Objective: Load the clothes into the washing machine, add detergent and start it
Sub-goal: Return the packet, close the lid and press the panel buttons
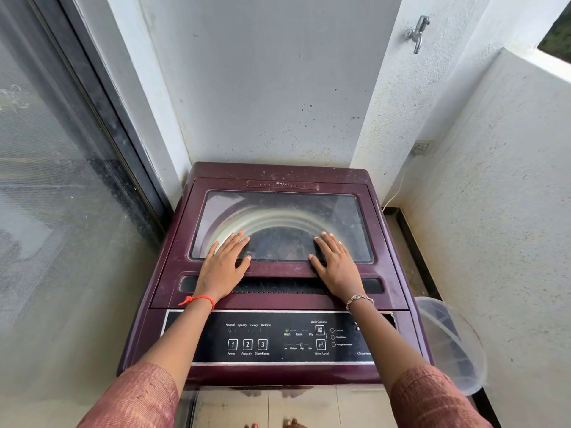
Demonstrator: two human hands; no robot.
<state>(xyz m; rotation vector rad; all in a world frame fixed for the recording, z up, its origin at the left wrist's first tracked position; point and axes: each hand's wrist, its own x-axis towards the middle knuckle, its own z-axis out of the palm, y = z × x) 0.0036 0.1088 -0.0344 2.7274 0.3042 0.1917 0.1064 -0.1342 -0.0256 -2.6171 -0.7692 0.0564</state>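
**Washing machine: lid down, both palms on it**

Washing machine (278, 273), a maroon top-loader, stands in a narrow alcove with its back edge against the wall. Its glass lid (281, 225) lies closed. The left hand (224, 264) and right hand (335, 264) both rest flat on the lid's front edge, fingers spread, gripping nothing. Something dark shows through the glass in the drum, but I cannot tell whether it is clothing.

Judging by the flat palms, the step in hand is either raising the lid or pressing it shut. To raise it well, the fingertips should hook under the front lip at the recessed slot (278, 285) and lift evenly from both sides, so the hinge at the back edge does not twist. If it is being shut, even pressure across the front edge will seat it.

The control panel (278, 339) runs along the machine's front edge, with Power, Program and Start/Pause buttons near its left end, within easy reach of the left hand.

A clear plastic basket (454, 344) stands just beside the machine's front right corner. A tap (417, 32) is high on the right wall, a socket (421, 147) lower down, and a sliding glass door (46, 180) is close on the left. No detergent is in view. Nothing blocks the lid's swing.
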